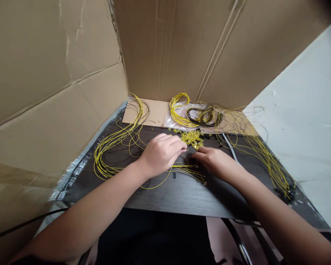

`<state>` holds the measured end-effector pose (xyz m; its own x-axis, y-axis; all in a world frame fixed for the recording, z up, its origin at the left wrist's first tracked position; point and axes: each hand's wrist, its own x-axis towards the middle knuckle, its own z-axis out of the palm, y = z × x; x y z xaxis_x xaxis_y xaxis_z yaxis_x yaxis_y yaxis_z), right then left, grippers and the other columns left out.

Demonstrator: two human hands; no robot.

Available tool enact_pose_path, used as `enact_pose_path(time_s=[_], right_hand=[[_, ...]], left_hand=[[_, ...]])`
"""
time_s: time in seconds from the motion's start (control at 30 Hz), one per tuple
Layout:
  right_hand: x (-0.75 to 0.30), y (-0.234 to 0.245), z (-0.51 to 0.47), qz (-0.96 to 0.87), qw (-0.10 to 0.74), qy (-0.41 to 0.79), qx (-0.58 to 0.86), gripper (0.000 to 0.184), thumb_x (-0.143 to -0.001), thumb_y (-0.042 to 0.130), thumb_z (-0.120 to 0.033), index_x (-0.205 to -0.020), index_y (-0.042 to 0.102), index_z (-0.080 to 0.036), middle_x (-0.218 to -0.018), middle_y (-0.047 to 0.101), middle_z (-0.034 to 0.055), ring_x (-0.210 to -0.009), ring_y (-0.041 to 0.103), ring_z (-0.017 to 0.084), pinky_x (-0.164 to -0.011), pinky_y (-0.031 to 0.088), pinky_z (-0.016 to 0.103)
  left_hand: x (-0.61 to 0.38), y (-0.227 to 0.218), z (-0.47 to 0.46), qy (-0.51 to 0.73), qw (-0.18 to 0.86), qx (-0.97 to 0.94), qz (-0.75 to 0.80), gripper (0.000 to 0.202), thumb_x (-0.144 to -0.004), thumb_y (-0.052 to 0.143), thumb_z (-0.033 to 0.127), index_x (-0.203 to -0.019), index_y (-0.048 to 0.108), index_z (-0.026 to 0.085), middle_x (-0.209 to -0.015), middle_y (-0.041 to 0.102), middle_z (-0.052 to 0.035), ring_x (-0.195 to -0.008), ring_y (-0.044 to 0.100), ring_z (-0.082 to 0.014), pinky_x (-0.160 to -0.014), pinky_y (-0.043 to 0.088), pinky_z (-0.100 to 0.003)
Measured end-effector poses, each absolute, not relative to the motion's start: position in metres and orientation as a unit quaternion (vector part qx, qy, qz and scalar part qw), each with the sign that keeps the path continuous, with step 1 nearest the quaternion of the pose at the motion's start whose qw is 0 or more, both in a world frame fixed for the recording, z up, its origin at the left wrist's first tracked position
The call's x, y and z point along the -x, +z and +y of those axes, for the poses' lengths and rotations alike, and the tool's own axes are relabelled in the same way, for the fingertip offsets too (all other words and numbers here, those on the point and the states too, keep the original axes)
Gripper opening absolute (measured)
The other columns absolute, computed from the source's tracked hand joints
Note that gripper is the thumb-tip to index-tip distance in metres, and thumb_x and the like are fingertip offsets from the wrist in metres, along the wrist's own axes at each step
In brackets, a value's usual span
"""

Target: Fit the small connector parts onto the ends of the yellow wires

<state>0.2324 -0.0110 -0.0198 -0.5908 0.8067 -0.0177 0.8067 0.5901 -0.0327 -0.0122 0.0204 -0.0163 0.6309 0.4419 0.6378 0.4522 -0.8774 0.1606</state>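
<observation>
My left hand is closed in a pinch over the middle of the dark table, and a short yellow wire tip pokes out past its fingertips. Just right of it, my right hand has its fingers pressed together by the near edge of a pile of small clear-yellow pieces; whatever lies between those fingers is hidden. Below both hands, loose ends of yellow wires run across the tabletop. They belong to a long looped bundle of yellow wires on the left.
Cardboard walls enclose the back and left. A cardboard strip carries coiled yellow wires and a black coil on a clear plastic bag. Another yellow bundle with black ends lies right. A grey cable passes behind my right hand.
</observation>
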Motion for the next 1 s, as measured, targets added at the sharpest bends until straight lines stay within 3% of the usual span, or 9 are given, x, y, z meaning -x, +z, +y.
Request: enact_pose_path(time_s=[0.2, 0.63, 0.83, 1.0], right_hand=[[-0.237, -0.025, -0.003, 0.898, -0.024, -0.033, -0.438, 0.017, -0.095, 0.051, -0.012, -0.094, 0.067, -0.016, -0.085, 0.062, 0.004, -0.069, 0.059, 0.012, -0.062, 0.039, 0.023], [-0.23, -0.034, -0.002, 0.872, -0.05, 0.021, -0.487, 0.011, -0.096, 0.053, -0.021, -0.091, 0.061, -0.015, -0.088, 0.063, 0.0062, -0.074, 0.059, 0.015, -0.065, 0.04, 0.026], [-0.236, -0.026, -0.01, 0.86, -0.17, -0.03, -0.48, 0.01, -0.095, 0.052, -0.022, -0.097, 0.061, -0.016, -0.082, 0.065, 0.0039, -0.067, 0.057, 0.013, -0.061, 0.039, 0.025], [-0.219, 0.001, -0.03, 0.845, -0.3, -0.11, -0.428, 0.017, -0.094, 0.051, -0.013, -0.105, 0.062, -0.02, -0.092, 0.066, 0.0025, -0.079, 0.061, 0.012, -0.072, 0.047, 0.023]], left_hand=[[0.013, -0.015, 0.021, -0.365, 0.0, 0.897, -0.25, 0.015, -0.097, 0.053, 0.022, -0.092, 0.065, 0.016, -0.085, 0.07, -0.0028, -0.079, 0.063, -0.0147, -0.076, 0.047, -0.032], [0.012, -0.005, 0.01, -0.425, -0.019, 0.877, -0.224, 0.004, -0.085, 0.063, 0.014, -0.089, 0.062, 0.016, -0.082, 0.069, -0.0028, -0.075, 0.061, -0.0144, -0.074, 0.05, -0.032], [0.012, -0.006, 0.01, -0.418, -0.013, 0.881, -0.221, 0.008, -0.085, 0.064, 0.013, -0.092, 0.062, 0.017, -0.083, 0.069, -0.0024, -0.077, 0.062, -0.0146, -0.076, 0.051, -0.032], [0.013, -0.005, 0.009, -0.417, -0.01, 0.879, -0.231, 0.009, -0.084, 0.066, 0.014, -0.092, 0.063, 0.017, -0.084, 0.069, -0.0024, -0.078, 0.062, -0.0148, -0.077, 0.05, -0.032]])
